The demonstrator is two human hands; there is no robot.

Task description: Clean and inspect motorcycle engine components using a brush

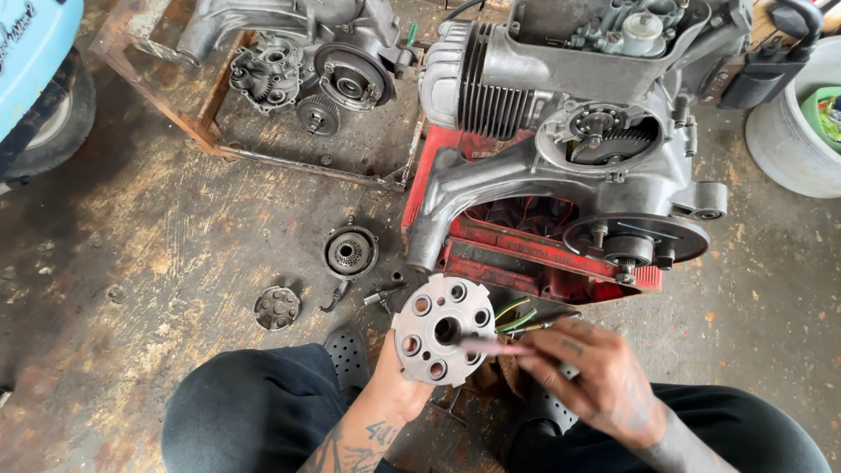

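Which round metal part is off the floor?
The holed disc, held up by the left hand; the round hub and small disc lie on the floor.

The left hand (399,385) is mostly hidden behind the round grey metal plate with holes (441,329) it holds up; only the wrist and heel show, and its fingers cannot be seen. The right hand (589,372) is blurred at its fingers (504,348), so the thin thing they pinch at the plate's middle hole cannot be made out. The pale blue vehicle body (35,52) and the dark tyre (54,123) under it are cut off by the left edge. The white bucket (793,131) runs off the right edge. The grey engine casing (569,114) hides much of the red stand (534,254) beneath it.
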